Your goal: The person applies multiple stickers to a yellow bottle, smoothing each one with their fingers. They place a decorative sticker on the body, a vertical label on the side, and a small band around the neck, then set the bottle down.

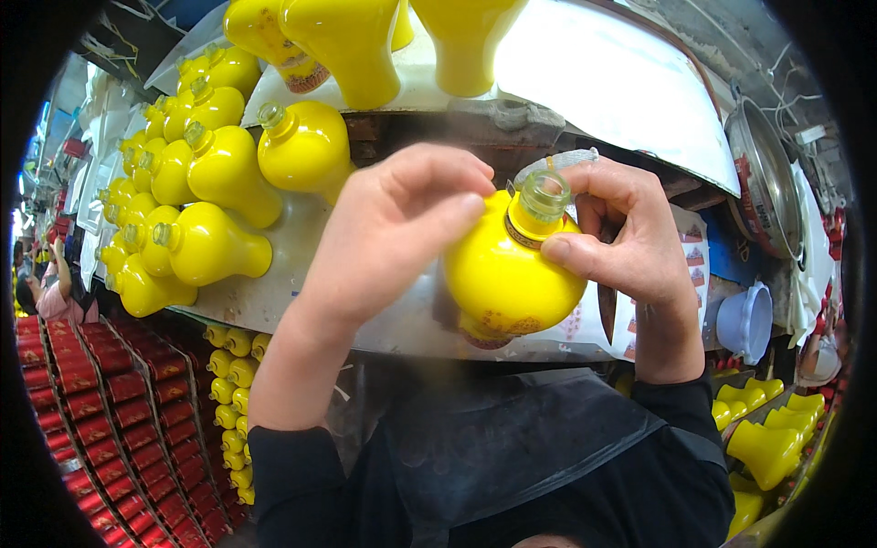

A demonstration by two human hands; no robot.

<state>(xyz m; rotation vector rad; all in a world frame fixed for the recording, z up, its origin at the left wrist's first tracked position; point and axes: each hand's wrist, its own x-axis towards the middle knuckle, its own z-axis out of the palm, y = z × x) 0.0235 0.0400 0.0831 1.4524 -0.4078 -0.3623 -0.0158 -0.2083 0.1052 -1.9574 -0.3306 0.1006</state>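
A glossy yellow bottle (512, 274) with a clear glass mouth is in front of me above the table, its mouth tilted up toward me. A dark patterned band (523, 230) lies around the base of its neck. My right hand (626, 228) grips it, thumb on the shoulder and fingers curled behind the neck; something whitish wraps one finger. My left hand (388, 228) is closed in a pinch, fingertips at the left side of the neck; what they hold is hidden. Below my right hand a dark pointed strip (607, 312) hangs down.
Several yellow bottles (216, 248) stand at the left of the table, others (343, 46) at the far edge. Printed sheets (692, 260) lie on the right. Beyond are a metal basin (766, 178) and a white bucket (744, 321). Red boxes (114, 438) are stacked lower left; a person (59, 290) is behind.
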